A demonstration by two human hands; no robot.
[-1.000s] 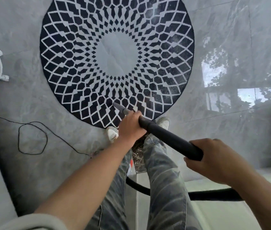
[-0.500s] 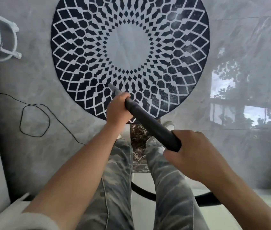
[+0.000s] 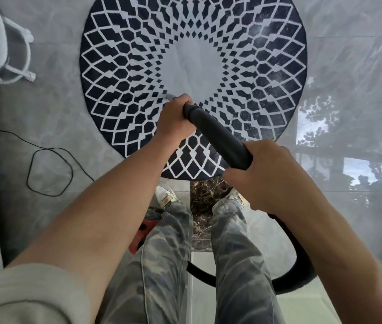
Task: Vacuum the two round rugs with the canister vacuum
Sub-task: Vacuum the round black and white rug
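head view: looking straight down past both forearms at a round rug (image 3: pixel 119 73) with a dark-and-white lattice pattern, lying on a grey marble floor (image 3: pixel 349 54); only this one rug is in sight.
wand: the dark wand (image 3: pixel 218 136) runs diagonally from lower right up to the left, with its pale nozzle tip (image 3: pixel 170 97) on the rug at the edge of the plain centre patch.
left hand: the left hand (image 3: pixel 173 118) grips the front end of the wand just behind the tip, fingers (image 3: pixel 183 101) curled tight round it.
right hand: the right hand (image 3: pixel 262 174) holds the rear end, fingers wrapped round the tube where the hose (image 3: pixel 297 272) leaves and loops behind the legs.
canister: a red body (image 3: pixel 142 230) shows beside the left leg, likely the canister, mostly hidden.
nearby: a thin black cord (image 3: pixel 49 171) loops on the floor left of the rug; a white stool (image 3: pixel 9 66) stands at upper left, apart from the rug.
step in hand: likely working the inner rings of this rug.
doing it well: keep the tip flat to the pile, steer with the front hand and push from the rear. overlap slow strokes ring by ring, and press lightly so the rug does not bunch or slide on the glossy tile. mind the hose behind the feet.
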